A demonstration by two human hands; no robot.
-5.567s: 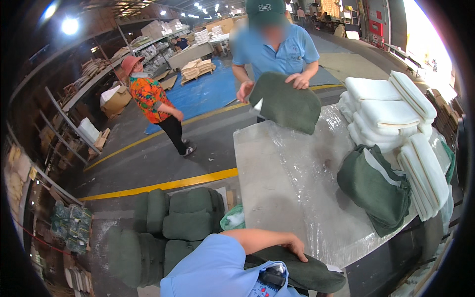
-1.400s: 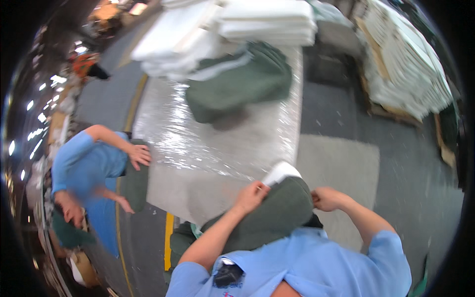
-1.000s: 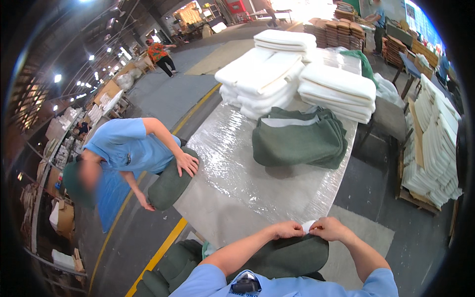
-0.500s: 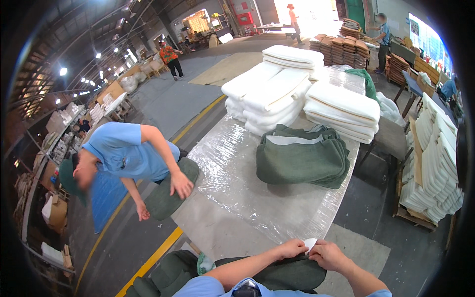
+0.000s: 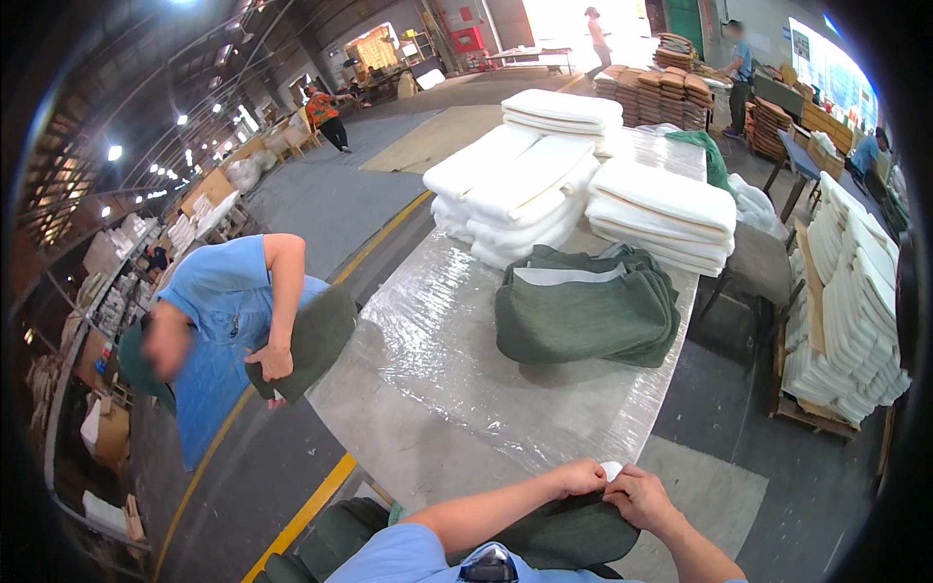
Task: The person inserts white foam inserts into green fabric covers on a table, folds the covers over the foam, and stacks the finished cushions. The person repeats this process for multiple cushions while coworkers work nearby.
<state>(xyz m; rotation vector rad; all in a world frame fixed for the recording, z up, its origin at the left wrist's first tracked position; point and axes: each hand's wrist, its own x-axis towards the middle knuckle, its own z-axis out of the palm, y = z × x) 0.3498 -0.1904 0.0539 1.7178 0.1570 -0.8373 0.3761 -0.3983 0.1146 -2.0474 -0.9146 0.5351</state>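
Note:
At the near edge of the table, my left hand (image 5: 581, 478) and my right hand (image 5: 639, 497) are close together. Both are closed, fingers pinching the end of a dark green cushion cover (image 5: 569, 532). Between them a small piece of white padding (image 5: 611, 470) shows at the cover's opening. The filled cover lies across my front, partly behind my left forearm. Farther up the table rests a pile of folded dark green covers (image 5: 588, 311), with a whitish strip on top.
Stacks of white padding (image 5: 525, 180) stand on the plastic-covered table (image 5: 418, 350). At left, a co-worker (image 5: 228, 291) bends over another green cushion (image 5: 316, 340). More green cushions (image 5: 340, 534) lie at my lower left. A pallet of white pads (image 5: 846, 301) and a chair (image 5: 758, 262) stand at right.
My hands stay pinched on the cover's end, shifting only slightly. The co-worker's hands have moved to the lower end of their cushion, which is now tilted up from the table's side.

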